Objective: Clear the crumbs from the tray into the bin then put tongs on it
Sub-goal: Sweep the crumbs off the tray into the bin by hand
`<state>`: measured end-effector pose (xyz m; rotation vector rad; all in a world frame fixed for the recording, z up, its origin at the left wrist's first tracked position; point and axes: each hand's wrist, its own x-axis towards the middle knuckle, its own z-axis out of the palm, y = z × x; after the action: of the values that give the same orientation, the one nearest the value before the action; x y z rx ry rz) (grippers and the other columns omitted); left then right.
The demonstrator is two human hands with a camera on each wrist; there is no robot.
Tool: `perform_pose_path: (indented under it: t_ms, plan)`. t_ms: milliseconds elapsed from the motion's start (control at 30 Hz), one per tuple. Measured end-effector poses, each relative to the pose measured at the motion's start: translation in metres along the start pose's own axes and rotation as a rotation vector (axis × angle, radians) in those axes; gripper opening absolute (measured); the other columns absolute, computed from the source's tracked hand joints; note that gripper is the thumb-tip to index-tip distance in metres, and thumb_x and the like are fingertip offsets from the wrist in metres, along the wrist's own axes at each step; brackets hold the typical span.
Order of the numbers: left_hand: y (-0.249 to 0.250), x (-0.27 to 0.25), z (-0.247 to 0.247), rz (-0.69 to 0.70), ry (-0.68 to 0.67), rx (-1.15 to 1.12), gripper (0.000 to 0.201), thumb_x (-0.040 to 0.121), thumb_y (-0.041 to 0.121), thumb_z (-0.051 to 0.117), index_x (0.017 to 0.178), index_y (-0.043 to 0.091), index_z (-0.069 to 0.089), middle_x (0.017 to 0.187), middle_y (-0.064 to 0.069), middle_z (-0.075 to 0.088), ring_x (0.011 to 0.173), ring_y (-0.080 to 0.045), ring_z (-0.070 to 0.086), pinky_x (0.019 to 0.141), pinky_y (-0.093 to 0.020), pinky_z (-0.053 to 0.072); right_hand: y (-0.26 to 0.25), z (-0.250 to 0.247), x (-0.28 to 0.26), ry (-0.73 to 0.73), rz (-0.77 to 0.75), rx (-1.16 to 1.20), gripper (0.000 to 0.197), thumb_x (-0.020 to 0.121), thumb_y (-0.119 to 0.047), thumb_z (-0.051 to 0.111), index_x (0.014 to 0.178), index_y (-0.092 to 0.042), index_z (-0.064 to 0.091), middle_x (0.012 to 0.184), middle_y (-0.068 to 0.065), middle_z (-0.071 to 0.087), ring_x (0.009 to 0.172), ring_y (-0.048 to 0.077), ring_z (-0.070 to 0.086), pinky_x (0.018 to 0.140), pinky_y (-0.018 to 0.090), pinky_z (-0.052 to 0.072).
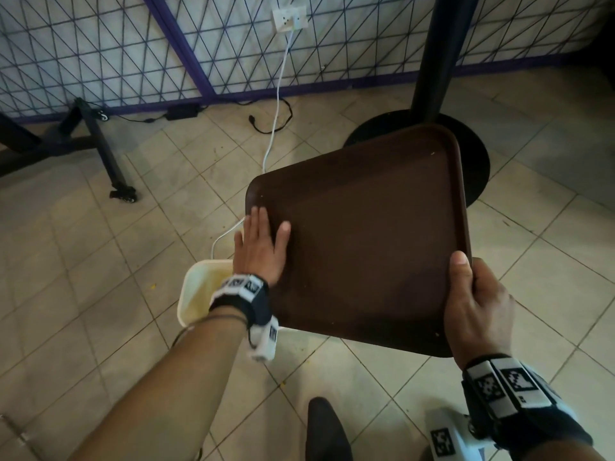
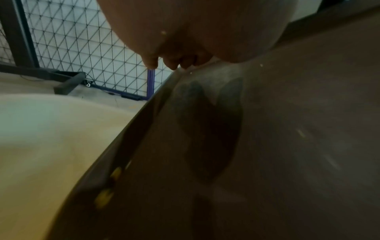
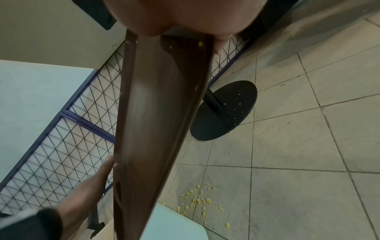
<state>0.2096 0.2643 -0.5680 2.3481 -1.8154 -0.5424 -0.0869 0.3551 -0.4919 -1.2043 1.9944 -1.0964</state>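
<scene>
A dark brown tray (image 1: 366,234) is held tilted above the floor, its lower left side over a cream bin (image 1: 196,294). My right hand (image 1: 472,301) grips the tray's near right corner, thumb on top. My left hand (image 1: 259,247) lies flat with straight fingers on the tray's left part. In the left wrist view yellow crumbs (image 2: 107,194) sit along the tray's rim (image 2: 131,146) beside the bin (image 2: 51,146). The right wrist view shows the tray (image 3: 156,113) edge-on with a few crumbs (image 3: 200,43) near my palm. No tongs are in view.
A black table pole with a round base (image 1: 466,151) stands behind the tray. Yellow crumbs (image 3: 197,201) lie scattered on the tiled floor near the bin. A white cable (image 1: 279,94) runs from a wall socket down to the floor. A wheeled black frame (image 1: 100,144) stands at left.
</scene>
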Motion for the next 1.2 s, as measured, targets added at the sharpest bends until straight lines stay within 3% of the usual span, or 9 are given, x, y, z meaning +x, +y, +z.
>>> perform_pose_path:
  t_ms: [133, 233, 467, 600, 667, 733, 900, 1000, 1200]
  plan:
    - [0.017, 0.052, -0.015, -0.003, -0.022, -0.012, 0.079, 0.097, 0.067, 0.007, 0.159, 0.018, 0.003, 0.167, -0.001, -0.003, 0.153, -0.018, -0.002, 0.123, -0.044, 0.002, -0.001, 0.000, 0.001, -0.006, 0.001, 0.006, 0.045, 0.103, -0.036, 0.039, 0.072, -0.005, 0.049, 0.060, 0.003, 0.046, 0.054, 0.018, 0.042, 0.049, 0.030, 0.031]
    - [0.011, 0.054, -0.009, -0.016, -0.075, -0.023, 0.082, 0.096, 0.070, 0.005, 0.159, 0.019, 0.002, 0.167, -0.001, -0.003, 0.153, -0.018, 0.001, 0.123, -0.043, 0.001, 0.000, 0.001, 0.001, -0.010, -0.007, 0.004, 0.045, 0.103, -0.037, 0.038, 0.073, -0.006, 0.050, 0.061, 0.003, 0.048, 0.055, 0.019, 0.045, 0.050, 0.030, 0.033]
    - [-0.047, -0.057, 0.031, 0.051, -0.257, 0.197, 0.093, 0.085, 0.076, -0.011, 0.158, 0.017, -0.007, 0.167, -0.002, -0.004, 0.153, -0.017, 0.000, 0.123, -0.044, 0.001, 0.000, 0.001, 0.000, -0.001, -0.006, 0.000, 0.045, 0.103, -0.040, 0.038, 0.072, -0.008, 0.049, 0.061, 0.004, 0.050, 0.056, 0.022, 0.048, 0.054, 0.037, 0.039]
    - [-0.072, -0.114, 0.035, 0.058, -0.349, 0.339, 0.099, 0.082, 0.075, -0.019, 0.159, 0.018, 0.005, 0.167, 0.000, 0.004, 0.153, -0.019, -0.004, 0.123, -0.046, -0.002, -0.003, 0.002, -0.002, -0.005, -0.001, -0.010, 0.048, 0.102, -0.042, 0.037, 0.077, -0.004, 0.052, 0.063, 0.010, 0.053, 0.059, 0.029, 0.051, 0.056, 0.042, 0.044]
    - [-0.069, -0.125, 0.032, 0.032, -0.324, 0.288, 0.097, 0.083, 0.074, -0.016, 0.159, 0.019, 0.010, 0.167, 0.001, 0.007, 0.153, -0.019, -0.003, 0.123, -0.043, 0.000, -0.006, 0.002, -0.003, -0.012, -0.001, -0.012, 0.048, 0.102, -0.043, 0.036, 0.078, -0.004, 0.053, 0.065, 0.012, 0.055, 0.060, 0.030, 0.052, 0.055, 0.041, 0.044]
    - [-0.054, -0.132, 0.030, 0.038, -0.283, 0.178, 0.086, 0.089, 0.071, -0.007, 0.158, 0.022, 0.005, 0.166, 0.004, 0.000, 0.152, -0.014, -0.005, 0.123, -0.039, 0.001, -0.007, 0.001, -0.004, -0.016, 0.010, -0.007, 0.047, 0.102, -0.041, 0.037, 0.078, -0.004, 0.053, 0.066, 0.011, 0.055, 0.058, 0.026, 0.050, 0.054, 0.036, 0.042]
    - [-0.026, -0.160, 0.042, 0.191, -0.334, 0.129, 0.080, 0.090, 0.068, -0.005, 0.158, 0.026, -0.002, 0.161, 0.012, -0.012, 0.147, -0.002, -0.013, 0.123, -0.032, -0.005, -0.007, -0.002, -0.002, -0.006, 0.035, 0.003, 0.048, 0.102, -0.041, 0.037, 0.077, -0.004, 0.053, 0.065, 0.009, 0.052, 0.058, 0.024, 0.047, 0.055, 0.034, 0.038]
    - [-0.047, -0.157, 0.047, 0.145, -0.342, 0.195, 0.079, 0.090, 0.067, -0.006, 0.158, 0.027, -0.001, 0.165, 0.009, -0.007, 0.148, -0.005, -0.014, 0.123, -0.035, -0.004, -0.008, -0.002, -0.002, -0.008, 0.035, 0.014, 0.047, 0.103, -0.040, 0.037, 0.077, -0.004, 0.052, 0.064, 0.007, 0.050, 0.057, 0.022, 0.045, 0.054, 0.034, 0.037]
    - [-0.094, -0.112, 0.028, 0.164, -0.363, 0.443, 0.088, 0.084, 0.066, -0.019, 0.158, 0.029, 0.011, 0.166, 0.011, 0.000, 0.153, -0.022, -0.007, 0.122, -0.049, 0.003, -0.008, 0.000, -0.001, -0.004, 0.002, -0.004, 0.048, 0.102, -0.043, 0.036, 0.079, -0.005, 0.053, 0.065, 0.007, 0.052, 0.060, 0.028, 0.049, 0.059, 0.046, 0.046]
